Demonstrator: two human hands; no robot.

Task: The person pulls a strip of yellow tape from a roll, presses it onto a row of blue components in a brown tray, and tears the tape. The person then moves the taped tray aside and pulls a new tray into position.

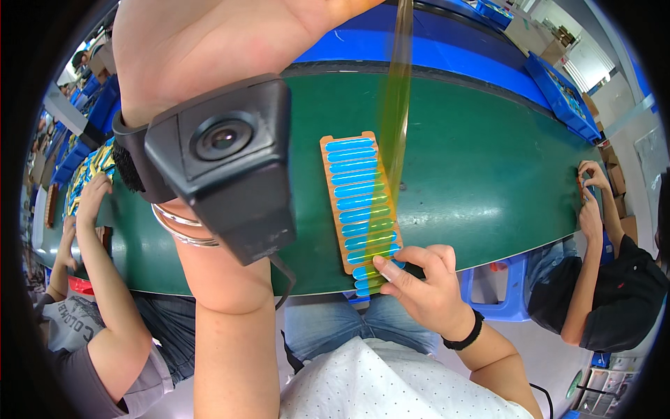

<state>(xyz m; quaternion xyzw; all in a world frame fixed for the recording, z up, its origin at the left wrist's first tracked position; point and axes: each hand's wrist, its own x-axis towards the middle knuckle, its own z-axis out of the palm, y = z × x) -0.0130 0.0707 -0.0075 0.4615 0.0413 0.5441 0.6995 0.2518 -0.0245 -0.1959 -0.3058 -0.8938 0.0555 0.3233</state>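
Note:
My left hand [216,42] is raised close to the camera at the upper left, its fingers mostly cut off by the top edge. A long strip of clear yellow tape [396,112] comes down from the top beside it. Below lies an orange-brown slotted tray [335,216] with a row of glossy blue oblong pieces [354,178]. The tape slants over the tray's right side toward its near end. There my right hand [426,283] pinches the tape's lower part between thumb and forefinger, against the nearest blue pieces. Those pieces stick out past the tray.
The tray lies on a green table [474,181]. A black camera [223,160] is strapped to my left wrist. Co-workers sit at left [105,279] and right [593,279]. A blue bin [565,98] stands at the far right, a blue stool [499,286] below the near edge.

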